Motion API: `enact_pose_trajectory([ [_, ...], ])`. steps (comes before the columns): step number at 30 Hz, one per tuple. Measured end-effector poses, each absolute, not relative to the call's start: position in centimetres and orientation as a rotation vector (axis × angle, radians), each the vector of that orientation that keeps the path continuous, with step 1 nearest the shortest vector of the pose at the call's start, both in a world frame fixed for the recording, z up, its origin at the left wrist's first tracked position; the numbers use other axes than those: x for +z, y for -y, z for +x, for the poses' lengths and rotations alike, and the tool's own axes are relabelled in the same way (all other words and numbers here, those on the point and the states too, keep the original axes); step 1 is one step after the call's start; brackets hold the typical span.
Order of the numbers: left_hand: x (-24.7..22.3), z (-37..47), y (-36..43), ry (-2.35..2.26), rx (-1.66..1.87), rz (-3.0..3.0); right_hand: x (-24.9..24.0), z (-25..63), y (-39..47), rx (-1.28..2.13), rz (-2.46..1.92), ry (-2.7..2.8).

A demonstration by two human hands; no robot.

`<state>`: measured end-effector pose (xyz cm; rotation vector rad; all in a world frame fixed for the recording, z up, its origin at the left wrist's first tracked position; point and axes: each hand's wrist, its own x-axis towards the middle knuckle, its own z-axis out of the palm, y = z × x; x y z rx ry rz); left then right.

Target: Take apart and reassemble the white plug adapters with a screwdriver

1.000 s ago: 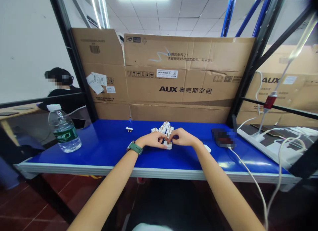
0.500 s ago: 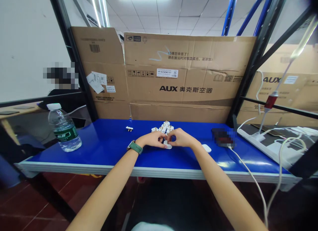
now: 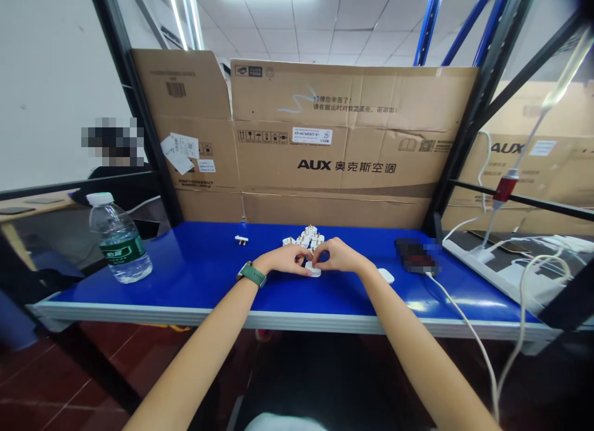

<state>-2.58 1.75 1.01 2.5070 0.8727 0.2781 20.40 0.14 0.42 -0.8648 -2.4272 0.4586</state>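
A small white rounded piece lies low on the blue table between my hands. My left hand reaches it from the left, its fingers closed on the piece's edge. From the right, my right hand has thumb and finger pinched at the top of the same piece. Just behind my hands sits a cluster of white plugs with metal pins up. A single white plug lies apart on the left. Right of my right hand is a flat white piece.
A water bottle stands at the left of the blue table. A dark device with a cable lies on the right, near a power strip. Cardboard walls the back. A person is beyond the left frame.
My right fingers have shifted very slightly on the white piece, which now sits a touch flatter. Otherwise the scene looks the same.
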Motion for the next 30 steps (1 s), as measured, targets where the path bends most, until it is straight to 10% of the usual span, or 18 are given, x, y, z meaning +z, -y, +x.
enact_pose_trajectory([
  [19,1.0,-2.6,-1.9,-0.902,0.264,2.523,1.0,20.7,-0.1,0.547,-0.84,2.336],
  [30,0.6,-2.5,-2.2,-0.862,0.27,2.508,2.7,19.0,1.6,1.394,-0.232,1.364],
])
